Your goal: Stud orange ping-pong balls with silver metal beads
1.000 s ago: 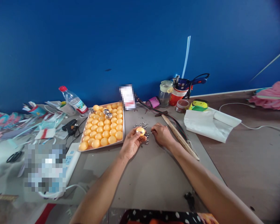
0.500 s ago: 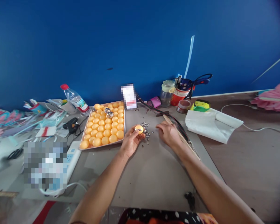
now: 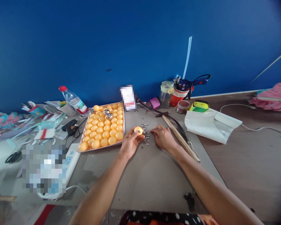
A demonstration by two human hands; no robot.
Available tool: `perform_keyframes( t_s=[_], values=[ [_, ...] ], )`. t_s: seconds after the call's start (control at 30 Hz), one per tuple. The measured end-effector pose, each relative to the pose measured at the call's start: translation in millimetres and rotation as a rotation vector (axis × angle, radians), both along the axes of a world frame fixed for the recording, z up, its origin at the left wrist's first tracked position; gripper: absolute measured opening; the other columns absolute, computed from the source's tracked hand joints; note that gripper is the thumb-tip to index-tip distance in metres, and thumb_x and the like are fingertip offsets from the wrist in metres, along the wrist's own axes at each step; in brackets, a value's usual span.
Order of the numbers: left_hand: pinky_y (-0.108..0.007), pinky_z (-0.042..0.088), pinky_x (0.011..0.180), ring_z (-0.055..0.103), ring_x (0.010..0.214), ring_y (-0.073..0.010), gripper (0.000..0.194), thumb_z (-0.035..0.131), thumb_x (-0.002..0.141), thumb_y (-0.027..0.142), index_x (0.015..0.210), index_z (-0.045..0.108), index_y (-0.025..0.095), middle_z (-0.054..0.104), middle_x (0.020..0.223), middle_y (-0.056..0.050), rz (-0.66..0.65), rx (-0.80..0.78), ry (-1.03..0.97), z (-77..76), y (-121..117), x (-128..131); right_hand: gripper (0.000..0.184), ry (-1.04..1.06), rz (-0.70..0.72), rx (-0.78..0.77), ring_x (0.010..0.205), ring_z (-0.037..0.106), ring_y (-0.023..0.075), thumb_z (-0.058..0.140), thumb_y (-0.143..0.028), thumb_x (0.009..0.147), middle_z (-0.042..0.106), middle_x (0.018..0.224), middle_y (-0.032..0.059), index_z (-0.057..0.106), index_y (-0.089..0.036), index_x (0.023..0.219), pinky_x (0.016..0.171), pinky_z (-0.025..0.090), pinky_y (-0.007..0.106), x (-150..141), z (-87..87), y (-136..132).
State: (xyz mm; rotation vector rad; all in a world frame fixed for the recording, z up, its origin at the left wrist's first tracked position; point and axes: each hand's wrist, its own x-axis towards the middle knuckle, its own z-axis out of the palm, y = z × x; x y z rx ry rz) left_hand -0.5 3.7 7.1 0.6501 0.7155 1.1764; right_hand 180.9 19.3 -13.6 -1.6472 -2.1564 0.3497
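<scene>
The left hand (image 3: pixel 131 145) pinches an orange ball (image 3: pixel 138 129) between thumb and fingers, and from my remote seat I see something small and silvery against it. Just right of that hand lies a scatter of metal beads (image 3: pixel 145 126). The right hand (image 3: pixel 164 137) is beyond them, fingers curled (I can't tell whether they hold a bead). Left of my left hand sits a tray (image 3: pixel 124 128) of more orange balls (image 3: pixel 106 134); beside the right wrist, a wooden stick (image 3: pixel 180 137).
</scene>
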Motion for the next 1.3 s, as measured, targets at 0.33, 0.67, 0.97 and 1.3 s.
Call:
perform_keyframes(
  t_s=[0.33, 0.67, 0.97, 1.3],
  values=[
    [-0.025, 0.05, 0.071, 0.063, 0.067, -0.0107, 0.033, 0.069, 0.073, 0.028, 0.101, 0.058, 0.014, 0.067, 0.09, -0.006, -0.008, -0.004, 0.019, -1.1, 0.8, -0.6, 0.027, -0.28, 0.019, -0.035, 0.093, 0.052, 0.0232, 0.043, -0.018, 0.084, 0.06, 0.094, 0.0103, 0.067, -0.022, 0.097, 0.083, 0.028, 0.037, -3.6, 13.4, -8.2],
    [-0.025, 0.05, 0.07, 0.063, 0.068, -0.0108, 0.033, 0.069, 0.073, 0.026, 0.101, 0.058, 0.015, 0.067, 0.09, -0.006, -0.004, -0.013, 0.024, 0.7, 0.2, -1.1, 0.03, 0.155, 0.027, -0.108, 0.086, 0.057, 0.0151, 0.04, -0.006, 0.073, 0.063, 0.089, 0.0035, 0.066, -0.02, 0.081, 0.08, 0.037, 0.027, 4.2, 1.9, 2.1],
    [-0.025, 0.05, 0.069, 0.063, 0.067, -0.0108, 0.032, 0.069, 0.073, 0.026, 0.101, 0.058, 0.014, 0.067, 0.089, -0.006, -0.003, -0.009, 0.021, -1.0, 0.6, -0.9, 0.048, 0.082, -0.193, -0.02, 0.096, 0.055, 0.0251, 0.042, -0.013, 0.078, 0.054, 0.107, 0.0169, 0.046, -0.01, 0.125, 0.078, 0.043, 0.037, -6.2, -3.5, -0.5],
    [-0.025, 0.05, 0.068, 0.063, 0.067, -0.0108, 0.031, 0.07, 0.072, 0.027, 0.099, 0.059, 0.014, 0.068, 0.089, -0.006, 0.004, 0.001, 0.027, 0.7, 0.2, -0.6, 0.044, 0.096, -0.153, 0.022, 0.096, 0.054, 0.0234, 0.045, -0.014, 0.08, 0.055, 0.108, 0.0129, 0.049, -0.017, 0.124, 0.082, 0.041, 0.035, -8.9, -11.9, -0.6]
  ],
)
